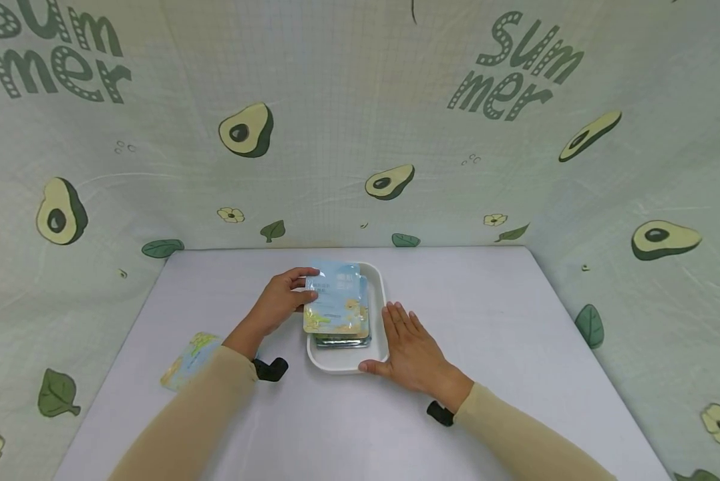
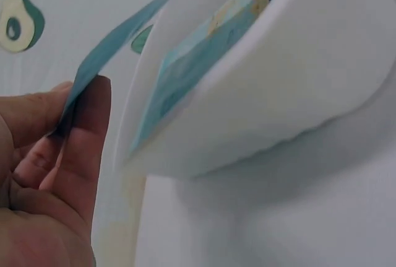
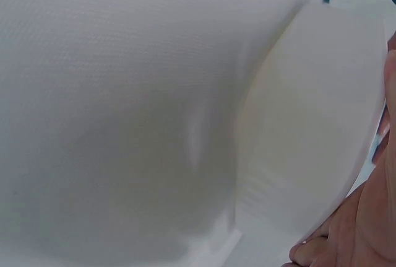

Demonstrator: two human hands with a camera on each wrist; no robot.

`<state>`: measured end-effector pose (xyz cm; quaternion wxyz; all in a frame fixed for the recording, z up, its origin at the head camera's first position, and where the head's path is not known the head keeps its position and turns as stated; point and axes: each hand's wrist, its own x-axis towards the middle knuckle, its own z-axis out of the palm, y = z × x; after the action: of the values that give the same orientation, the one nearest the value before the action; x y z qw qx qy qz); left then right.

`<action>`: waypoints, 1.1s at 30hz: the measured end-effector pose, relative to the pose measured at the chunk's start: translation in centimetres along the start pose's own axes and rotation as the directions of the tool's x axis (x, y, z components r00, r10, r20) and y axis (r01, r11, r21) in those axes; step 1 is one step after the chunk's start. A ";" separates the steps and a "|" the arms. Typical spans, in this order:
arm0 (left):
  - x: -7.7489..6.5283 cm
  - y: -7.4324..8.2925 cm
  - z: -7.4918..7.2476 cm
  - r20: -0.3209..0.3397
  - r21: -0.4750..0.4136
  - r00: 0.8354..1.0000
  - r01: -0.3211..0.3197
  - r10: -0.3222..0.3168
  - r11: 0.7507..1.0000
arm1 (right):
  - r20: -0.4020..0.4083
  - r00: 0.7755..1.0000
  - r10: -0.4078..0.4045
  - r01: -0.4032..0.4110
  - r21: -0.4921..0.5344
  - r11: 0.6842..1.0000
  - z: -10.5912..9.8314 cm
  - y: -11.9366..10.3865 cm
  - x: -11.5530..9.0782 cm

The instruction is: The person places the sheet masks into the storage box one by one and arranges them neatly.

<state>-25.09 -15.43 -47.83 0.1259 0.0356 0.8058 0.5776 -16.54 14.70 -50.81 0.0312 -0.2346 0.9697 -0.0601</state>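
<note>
My left hand (image 1: 278,304) pinches the left edge of a flat light-blue sachet (image 1: 334,294) printed with yellow flowers, between thumb and fingers. In the left wrist view the held sachet (image 2: 117,38) stands tilted, its far part over the tray. Beneath it, similar sachets (image 1: 365,314) lie stacked in a white tray (image 1: 342,362); how many is hidden. With fingers straight, my right hand (image 1: 411,351) rests against the tray's right side, thumb by the near right corner. The right wrist view shows the tray's outer wall (image 3: 309,124) beside that hand (image 3: 365,223).
Another blue and yellow sachet (image 1: 187,361) lies on the white table (image 1: 486,321) at the left, partly covered by my left forearm. A pale cloth (image 1: 324,87) with avocado prints hangs behind the table and at both sides.
</note>
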 end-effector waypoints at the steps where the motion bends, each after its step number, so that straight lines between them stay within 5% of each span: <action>1: 0.1 0.2 0.4 -0.002 0.007 1.000 0.004 -0.004 1.000 | 0.001 1.000 0.001 -0.001 0.000 1.000 0.0 0.0 0.0; 13: 1.3 1.3 3.2 -0.052 0.206 0.998 0.038 -0.028 0.978 | 0.000 1.000 -0.001 0.001 0.000 1.000 0.1 0.1 0.2; 22: 1.3 1.3 3.3 -0.075 0.350 0.997 0.034 -0.008 0.936 | -0.008 1.000 -0.002 0.002 0.002 1.000 0.1 0.0 0.0; 33: 1.4 1.2 3.3 -0.068 0.413 0.998 0.019 0.010 0.911 | -0.016 1.000 -0.005 0.005 0.008 1.000 0.1 0.0 -0.1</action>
<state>-25.75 -11.72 -47.97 0.0890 0.0398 0.9135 0.3949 -16.46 14.74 -50.89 0.0244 -0.2362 0.9691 -0.0661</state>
